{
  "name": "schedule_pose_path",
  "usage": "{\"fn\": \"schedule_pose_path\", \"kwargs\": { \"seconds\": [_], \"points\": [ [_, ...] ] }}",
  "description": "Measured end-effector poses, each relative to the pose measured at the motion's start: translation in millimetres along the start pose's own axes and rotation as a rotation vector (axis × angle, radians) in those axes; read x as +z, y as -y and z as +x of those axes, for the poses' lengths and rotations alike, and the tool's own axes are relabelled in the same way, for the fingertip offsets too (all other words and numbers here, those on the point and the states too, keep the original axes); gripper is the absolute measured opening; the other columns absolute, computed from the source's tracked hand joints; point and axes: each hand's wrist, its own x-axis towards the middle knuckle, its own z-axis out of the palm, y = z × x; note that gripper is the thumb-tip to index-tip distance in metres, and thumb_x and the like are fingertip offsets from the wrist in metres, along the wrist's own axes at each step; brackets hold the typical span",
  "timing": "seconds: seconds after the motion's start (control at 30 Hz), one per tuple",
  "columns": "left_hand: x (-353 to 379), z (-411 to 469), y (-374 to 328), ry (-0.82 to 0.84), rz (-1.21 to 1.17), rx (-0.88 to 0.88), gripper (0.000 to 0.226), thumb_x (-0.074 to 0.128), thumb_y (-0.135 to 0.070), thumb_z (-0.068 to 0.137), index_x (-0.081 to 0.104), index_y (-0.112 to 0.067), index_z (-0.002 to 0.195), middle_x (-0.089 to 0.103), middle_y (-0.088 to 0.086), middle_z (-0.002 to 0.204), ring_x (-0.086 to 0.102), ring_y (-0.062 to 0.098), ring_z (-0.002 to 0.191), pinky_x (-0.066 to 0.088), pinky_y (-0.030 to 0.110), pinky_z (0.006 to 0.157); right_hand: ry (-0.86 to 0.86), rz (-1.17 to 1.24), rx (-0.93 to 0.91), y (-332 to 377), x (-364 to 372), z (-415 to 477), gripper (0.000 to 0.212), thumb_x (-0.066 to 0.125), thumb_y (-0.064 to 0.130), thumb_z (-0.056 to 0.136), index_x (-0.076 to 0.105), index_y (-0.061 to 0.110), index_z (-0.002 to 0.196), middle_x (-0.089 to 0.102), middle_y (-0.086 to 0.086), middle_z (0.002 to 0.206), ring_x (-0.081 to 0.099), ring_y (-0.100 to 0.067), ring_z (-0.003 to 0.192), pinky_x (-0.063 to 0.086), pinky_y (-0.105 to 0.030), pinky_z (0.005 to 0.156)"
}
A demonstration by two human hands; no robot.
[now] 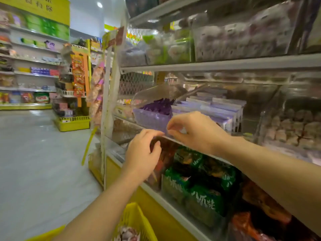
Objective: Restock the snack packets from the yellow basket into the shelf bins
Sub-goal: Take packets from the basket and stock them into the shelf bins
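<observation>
Grey shop floor [34, 153] fills the left of the view, with stocked wall shelves [29, 73] at the far side and a yellow floor stand [73, 122] of hanging snacks by the end of the aisle. On the right stands the shelf unit [225, 64] that I face, with rows of transparent bins on each level.

On the middle level is a clear bin [152, 119]. Its lid [156, 92] is tilted up and it is filled with purple packets [159, 106] standing on edge. Just beside it, to the right, are pale lilac packets [217, 108]. Green packets [205, 200] with white lettering fill the level below, partly covered by my forearms.

My right hand [192, 133] has its grip clamped on the clear bin: thumb and forefinger pinch its lower front corner. My left hand [144, 153] has curled fingers at the shelf edge below the same bin. I cannot tell whether its grip is clamped on anything.

The yellow basket [137, 221] is at the bottom edge, cut off by the frame and by my left forearm. One snack packet [127, 234] shows inside it, blurred. The upper bins are too blurred to read.
</observation>
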Motion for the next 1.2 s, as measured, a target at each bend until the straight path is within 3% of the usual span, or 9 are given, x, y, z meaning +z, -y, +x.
{"fn": "schedule_pose_path", "kwargs": {
  "seconds": [0.13, 0.37, 0.53, 0.63, 0.87, 1.0, 1.07, 1.13, 1.2],
  "points": [
    [-21.7, -70.4, 61.6, -0.034, 0.049, -0.174, 0.027, 0.058, -0.001, 0.084, 0.069, -0.015, 0.104, 0.063, 0.002, 0.106, 0.056, 0.013, 0.098, 0.037, 0.015, 0.084, 0.146, 0.162, -0.01, 45.8, 88.8, -10.2, 0.015, 0.057, 0.034, 0.09, 0.067, 0.028, 0.1, 0.071, 0.008, 0.093, 0.065, -0.016, 0.09, 0.053, -0.036, 0.076],
    [-54.2, -179.7, 172.9, -0.056, 0.192, -0.486, 0.025, 0.059, 0.0, 0.086, 0.07, -0.017, 0.102, 0.065, 0.004, 0.105, 0.058, 0.018, 0.098, 0.036, 0.02, 0.08, 0.478, 0.354, 0.027, 105.5, 266.0, -32.7, 0.019, 0.057, 0.03, 0.091, 0.07, 0.022, 0.103, 0.072, 0.002, 0.099, 0.064, -0.019, 0.095, 0.05, -0.032, 0.077],
    [-68.6, -250.5, 249.9, -0.071, 0.223, -0.693, 0.026, 0.057, 0.0, 0.087, 0.068, -0.02, 0.1, 0.065, -0.003, 0.103, 0.058, 0.011, 0.094, 0.038, 0.02, 0.075, 0.69, 0.51, 0.064, 144.6, 377.6, -47.3, 0.019, 0.058, 0.024, 0.091, 0.07, 0.016, 0.103, 0.071, -0.005, 0.1, 0.063, -0.021, 0.095, 0.033, -0.022, 0.067],
    [-66.5, -293.3, 287.6, -0.029, 0.209, -0.858, 0.024, 0.055, -0.005, 0.091, 0.065, -0.023, 0.101, 0.065, -0.004, 0.107, 0.057, 0.008, 0.094, 0.035, 0.01, 0.067, 0.847, 0.588, 0.119, 156.6, 434.1, -57.7, 0.021, 0.057, 0.027, 0.093, 0.067, 0.015, 0.108, 0.069, -0.005, 0.105, 0.062, -0.021, 0.098, 0.045, -0.027, 0.078],
    [-49.0, -367.3, 339.8, 0.187, 0.186, -1.119, 0.022, 0.054, -0.012, 0.095, 0.063, -0.026, 0.11, 0.064, -0.004, 0.115, 0.057, 0.008, 0.102, 0.044, 0.023, 0.081, 1.135, 0.806, 0.353, 188.2, 535.0, -85.3, 0.038, 0.058, 0.03, 0.095, 0.053, 0.013, 0.129, 0.061, -0.009, 0.116, 0.062, -0.028, 0.101, 0.052, -0.041, 0.086],
    [-46.7, -389.1, 359.5, 0.563, 0.262, -1.292, 0.037, 0.06, -0.022, 0.091, 0.057, -0.023, 0.128, 0.061, -0.001, 0.128, 0.057, 0.015, 0.109, 0.045, 0.026, 0.09, 1.192, 0.956, 0.594, 203.3, 576.7, -91.4, 0.053, 0.052, 0.035, 0.097, 0.036, 0.015, 0.144, 0.047, -0.012, 0.14, 0.056, -0.028, 0.114, 0.047, -0.038, 0.094],
    [-46.9, -395.3, 361.7, 0.755, 0.287, -1.332, 0.045, 0.065, -0.029, 0.088, 0.054, -0.027, 0.132, 0.06, -0.002, 0.128, 0.055, 0.009, 0.099, 0.042, 0.02, 0.081, 1.244, 1.086, 0.703, 212.8, 590.4, -90.4, 0.057, 0.047, 0.042, 0.098, 0.03, 0.018, 0.148, 0.034, -0.008, 0.152, 0.041, -0.027, 0.132, 0.037, -0.033, 0.1],
    [-46.3, -396.7, 362.6, 0.909, 0.305, -1.322, 0.051, 0.067, -0.032, 0.085, 0.053, -0.03, 0.133, 0.059, -0.005, 0.128, 0.051, 0.004, 0.092, 0.039, 0.017, 0.074, 1.291, 1.238, 0.799, 223.7, 600.8, -87.6, 0.052, 0.041, 0.042, 0.1, 0.035, 0.017, 0.146, 0.035, -0.004, 0.152, 0.038, -0.024, 0.134, 0.032, -0.028, 0.099],
    [-47.1, -394.9, 364.1, 0.991, 0.301, -1.315, 0.052, 0.067, -0.034, 0.082, 0.053, -0.032, 0.132, 0.06, -0.007, 0.126, 0.053, 0.006, 0.092, 0.042, 0.019, 0.075, 1.275, 1.346, 0.897, 234.5, 609.8, -84.6, 0.039, 0.042, 0.038, 0.101, 0.05, 0.017, 0.132, 0.053, -0.003, 0.137, 0.055, -0.019, 0.114, 0.042, -0.027, 0.094]
  ]
}}
